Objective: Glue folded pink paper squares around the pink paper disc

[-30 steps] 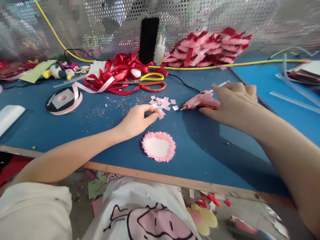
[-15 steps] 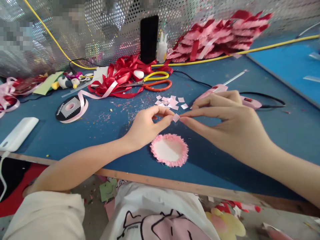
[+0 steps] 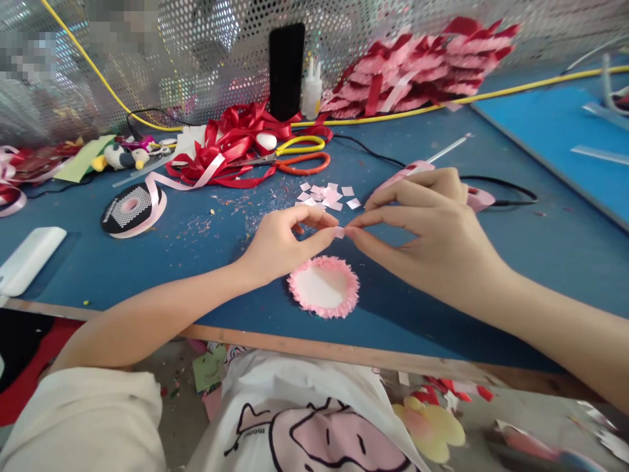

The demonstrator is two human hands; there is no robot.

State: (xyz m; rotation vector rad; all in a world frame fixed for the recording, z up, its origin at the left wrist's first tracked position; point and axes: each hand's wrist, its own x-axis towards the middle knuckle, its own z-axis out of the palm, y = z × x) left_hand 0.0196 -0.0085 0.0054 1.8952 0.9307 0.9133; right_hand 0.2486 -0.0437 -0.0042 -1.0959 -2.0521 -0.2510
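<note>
Between the fingertips of both hands is a small pink ribbon square (image 3: 339,232). My left hand (image 3: 282,246) pinches its left side with thumb and forefinger. My right hand (image 3: 427,229) pinches the right side in the same way, its other fingers bent above. Just below them on the blue table lies a round white disc (image 3: 322,288) with a frilly pink edge. Several loose pink squares (image 3: 331,195) are scattered behind the fingertips. A pink glue gun (image 3: 403,174) lies behind my right hand, partly hidden by it.
Scissors (image 3: 302,164) rest by tangled red ribbon (image 3: 230,141). A ribbon spool (image 3: 130,210) and a white power bank (image 3: 32,261) lie at left. Behind stand a black phone (image 3: 286,72) and a bottle (image 3: 312,92), beside stacked pink-red pieces (image 3: 417,65). A blue board (image 3: 565,124) is at right.
The pink square between the fingertips was seen flat as a diamond and now shows smaller, apparently folded or tilted. The whole view has shifted slightly, with the table things a little further left and up.
</note>
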